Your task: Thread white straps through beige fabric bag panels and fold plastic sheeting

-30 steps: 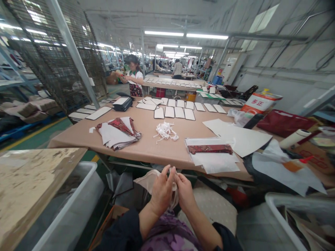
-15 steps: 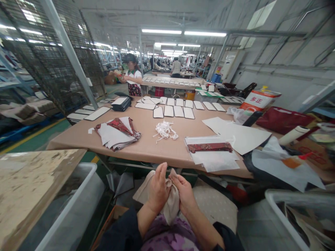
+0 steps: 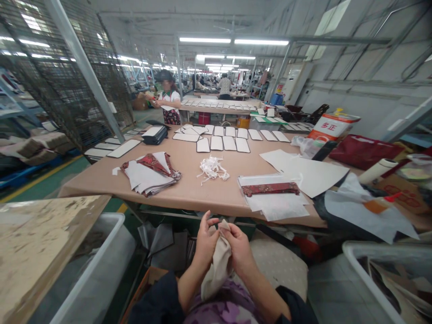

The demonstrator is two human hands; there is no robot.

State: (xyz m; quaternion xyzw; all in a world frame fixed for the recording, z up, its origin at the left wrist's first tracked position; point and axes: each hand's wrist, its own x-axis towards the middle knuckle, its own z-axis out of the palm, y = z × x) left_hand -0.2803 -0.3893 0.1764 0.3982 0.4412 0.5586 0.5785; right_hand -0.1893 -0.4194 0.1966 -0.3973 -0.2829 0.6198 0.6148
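A piece of beige cloth (image 3: 218, 265) is bunched between my two hands above my lap, its loose end hanging down. My right hand (image 3: 241, 249) is closed round it, thumb and fingers pinching the upper end. On the other side, my left hand (image 3: 205, 240) presses the cloth with its thumb near the same spot, while its upper fingers are raised and half spread. The fabric hides part of the left grip. Just beyond my hands is the front edge of the brown-covered table (image 3: 189, 198).
On the table are a fanned stack of white and red patterned pieces (image 3: 148, 173), white strips (image 3: 212, 168), black-edged white panels (image 3: 229, 143) and a red patterned strip (image 3: 270, 189). White bins stand left (image 3: 101, 252) and right (image 3: 347, 261). A co-worker (image 3: 170, 99) stands beyond.
The left part of the cloth, spread out behind my left hand before, now hangs down between my wrists. My left fingers have spread apart; my right hand keeps its pinch.
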